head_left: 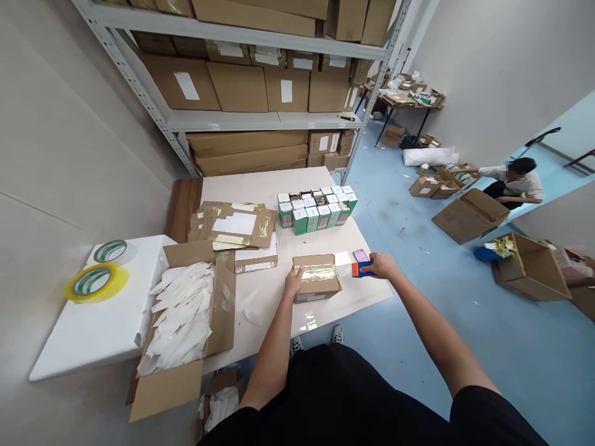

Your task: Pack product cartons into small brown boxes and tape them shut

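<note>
A small cardboard box [317,279] with shiny tape across its top sits near the table's front edge. My left hand [294,282] grips its left side, the thumb lying on the top. Just right of the box, my right hand [382,266] is closed round the handle of a blue and orange tape dispenser [357,270]. A white piece [343,259], perhaps paper, lies between box and dispenser. Beside the right hand is a phone [360,254] with a lit pinkish screen. Behind these stand several small green and white boxes [318,210] in rows.
Flattened cardboard [244,226] is stacked at the table's left. An open carton [223,310] holds white paper strips. Tape rolls [95,282] lie on a white block [69,334]. A loaded shelf [260,121] stands behind. At right, a person [515,179] crouches among cartons.
</note>
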Demonstrator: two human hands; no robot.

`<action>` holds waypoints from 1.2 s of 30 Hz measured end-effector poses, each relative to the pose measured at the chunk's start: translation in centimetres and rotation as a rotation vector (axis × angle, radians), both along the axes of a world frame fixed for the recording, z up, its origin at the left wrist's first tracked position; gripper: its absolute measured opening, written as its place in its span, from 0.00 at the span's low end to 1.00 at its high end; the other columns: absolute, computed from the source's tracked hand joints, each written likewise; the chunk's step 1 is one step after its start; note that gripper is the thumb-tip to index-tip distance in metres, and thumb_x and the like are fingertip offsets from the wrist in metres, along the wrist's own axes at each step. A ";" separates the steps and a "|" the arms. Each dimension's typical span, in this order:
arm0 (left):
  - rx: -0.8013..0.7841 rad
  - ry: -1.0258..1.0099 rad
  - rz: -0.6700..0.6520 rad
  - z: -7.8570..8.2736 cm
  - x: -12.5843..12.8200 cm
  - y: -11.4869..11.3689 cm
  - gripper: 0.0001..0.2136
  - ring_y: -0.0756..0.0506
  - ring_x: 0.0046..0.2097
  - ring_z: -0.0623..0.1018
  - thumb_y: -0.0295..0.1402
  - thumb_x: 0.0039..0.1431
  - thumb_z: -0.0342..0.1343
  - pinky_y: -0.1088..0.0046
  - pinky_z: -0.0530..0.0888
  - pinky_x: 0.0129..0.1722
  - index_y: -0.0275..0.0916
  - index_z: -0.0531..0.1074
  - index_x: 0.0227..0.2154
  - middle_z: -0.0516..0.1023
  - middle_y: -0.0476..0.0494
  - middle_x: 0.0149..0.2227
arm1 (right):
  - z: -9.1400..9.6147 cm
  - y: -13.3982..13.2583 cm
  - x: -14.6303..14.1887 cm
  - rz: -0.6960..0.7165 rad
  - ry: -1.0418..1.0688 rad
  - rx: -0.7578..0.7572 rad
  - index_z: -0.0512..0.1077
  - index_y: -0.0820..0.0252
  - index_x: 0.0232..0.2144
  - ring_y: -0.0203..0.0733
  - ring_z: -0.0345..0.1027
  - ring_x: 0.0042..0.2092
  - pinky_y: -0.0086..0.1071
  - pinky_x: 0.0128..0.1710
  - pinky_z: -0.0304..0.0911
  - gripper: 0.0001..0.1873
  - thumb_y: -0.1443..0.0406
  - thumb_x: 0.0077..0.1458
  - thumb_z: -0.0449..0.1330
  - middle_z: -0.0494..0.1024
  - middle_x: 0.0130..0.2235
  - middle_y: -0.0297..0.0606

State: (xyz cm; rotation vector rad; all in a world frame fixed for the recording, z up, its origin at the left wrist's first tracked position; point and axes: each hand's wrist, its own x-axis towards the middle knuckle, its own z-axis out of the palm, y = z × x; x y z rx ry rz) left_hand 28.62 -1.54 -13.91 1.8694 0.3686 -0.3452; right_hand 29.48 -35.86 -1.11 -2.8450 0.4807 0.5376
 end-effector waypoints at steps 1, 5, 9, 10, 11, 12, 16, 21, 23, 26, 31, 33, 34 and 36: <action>0.003 0.001 -0.002 0.1 0.0 0.0 0.25 0.36 0.63 0.75 0.50 0.70 0.51 0.63 0.67 0.63 0.41 0.72 0.61 0.78 0.37 0.60 | -0.3 0.1 0.0 0.006 0.011 -0.011 0.77 0.62 0.40 0.48 0.75 0.37 0.34 0.32 0.67 0.25 0.51 0.47 0.75 0.81 0.35 0.44; 0.005 -0.023 -0.018 0.1 -0.2 0.1 0.25 0.37 0.65 0.73 0.49 0.70 0.51 0.64 0.66 0.65 0.39 0.72 0.61 0.77 0.36 0.61 | -2.5 2.8 0.5 0.078 0.071 -0.063 0.77 0.62 0.43 0.50 0.77 0.43 0.33 0.37 0.67 0.30 0.48 0.46 0.74 0.82 0.40 0.46; 0.040 0.002 -0.016 -0.1 -0.2 0.4 0.26 0.36 0.65 0.73 0.51 0.70 0.51 0.63 0.67 0.65 0.38 0.73 0.61 0.77 0.36 0.61 | -6.2 7.3 -0.1 0.150 0.040 -0.053 0.75 0.61 0.48 0.52 0.77 0.49 0.35 0.43 0.67 0.29 0.48 0.53 0.70 0.82 0.46 0.50; 0.048 0.018 -0.011 -0.1 -0.1 0.5 0.26 0.36 0.64 0.74 0.51 0.70 0.51 0.63 0.67 0.64 0.38 0.73 0.60 0.77 0.35 0.61 | -7.3 8.1 -0.6 0.154 0.027 -0.059 0.75 0.61 0.50 0.51 0.76 0.51 0.35 0.45 0.66 0.26 0.51 0.56 0.69 0.81 0.47 0.51; 0.054 0.028 -0.006 -0.2 -0.1 0.5 0.26 0.36 0.64 0.74 0.51 0.70 0.51 0.62 0.67 0.64 0.39 0.73 0.60 0.77 0.36 0.61 | -8.4 8.6 -1.2 0.153 0.046 -0.047 0.74 0.61 0.49 0.51 0.76 0.51 0.34 0.46 0.66 0.24 0.53 0.57 0.68 0.81 0.48 0.51; 0.056 0.034 -0.002 -0.2 0.0 0.5 0.26 0.36 0.64 0.73 0.51 0.70 0.51 0.62 0.67 0.64 0.39 0.73 0.61 0.76 0.36 0.62 | -9.5 8.9 -1.9 0.131 0.065 -0.029 0.74 0.61 0.49 0.51 0.76 0.51 0.34 0.46 0.65 0.22 0.53 0.59 0.66 0.81 0.48 0.52; 0.061 0.040 0.014 -0.4 0.1 0.5 0.25 0.37 0.65 0.73 0.50 0.71 0.50 0.63 0.66 0.65 0.38 0.72 0.61 0.75 0.36 0.63 | -13.4 7.3 -4.9 -0.071 0.053 -0.012 0.69 0.63 0.53 0.52 0.77 0.49 0.36 0.46 0.65 0.24 0.50 0.67 0.57 0.82 0.46 0.53; 0.055 0.021 0.035 -1.1 0.0 0.5 0.25 0.38 0.65 0.72 0.50 0.70 0.51 0.64 0.66 0.65 0.39 0.72 0.61 0.75 0.37 0.63 | -16.1 3.2 -6.2 -0.200 0.002 -0.040 0.70 0.67 0.53 0.52 0.76 0.51 0.37 0.48 0.64 0.21 0.58 0.71 0.48 0.80 0.48 0.58; 0.057 0.021 0.038 -1.4 0.0 0.6 0.26 0.38 0.65 0.73 0.51 0.70 0.51 0.64 0.66 0.65 0.39 0.72 0.61 0.75 0.36 0.63 | -16.7 1.8 -6.1 -0.242 0.020 -0.023 0.70 0.65 0.55 0.51 0.75 0.53 0.35 0.48 0.64 0.21 0.61 0.71 0.46 0.80 0.50 0.56; 0.069 0.036 0.041 -1.6 0.0 0.7 0.26 0.39 0.65 0.73 0.52 0.69 0.51 0.64 0.66 0.65 0.39 0.72 0.60 0.76 0.36 0.62 | -17.1 0.6 -6.0 -0.219 0.099 0.071 0.69 0.61 0.59 0.48 0.75 0.55 0.32 0.48 0.64 0.22 0.64 0.67 0.49 0.80 0.52 0.50; 0.086 0.030 0.034 -1.0 0.0 0.6 0.26 0.39 0.66 0.72 0.51 0.70 0.50 0.65 0.66 0.65 0.39 0.73 0.60 0.76 0.36 0.62 | -15.7 1.8 -6.5 -0.151 0.163 0.210 0.71 0.58 0.59 0.48 0.74 0.55 0.32 0.48 0.65 0.24 0.64 0.64 0.51 0.79 0.53 0.47; 0.086 0.019 0.027 -0.7 0.0 0.5 0.25 0.39 0.67 0.71 0.50 0.71 0.50 0.66 0.66 0.66 0.39 0.73 0.60 0.75 0.37 0.63 | -14.2 3.4 -6.6 -0.195 0.052 0.283 0.70 0.58 0.62 0.48 0.73 0.58 0.34 0.52 0.65 0.25 0.61 0.68 0.46 0.79 0.55 0.48; 0.083 0.017 0.022 -0.5 0.0 0.4 0.25 0.39 0.67 0.71 0.49 0.71 0.50 0.66 0.65 0.66 0.38 0.72 0.60 0.74 0.36 0.64 | -13.4 4.4 -6.5 -0.210 -0.019 0.348 0.69 0.58 0.63 0.48 0.71 0.59 0.34 0.55 0.65 0.27 0.59 0.70 0.43 0.78 0.57 0.47; 0.074 0.022 0.013 -0.3 -0.1 0.4 0.25 0.39 0.67 0.71 0.48 0.71 0.50 0.65 0.65 0.66 0.38 0.72 0.61 0.74 0.36 0.64 | -11.6 6.7 -6.2 -0.196 -0.133 0.506 0.69 0.58 0.64 0.46 0.68 0.62 0.33 0.58 0.63 0.29 0.56 0.71 0.40 0.76 0.61 0.45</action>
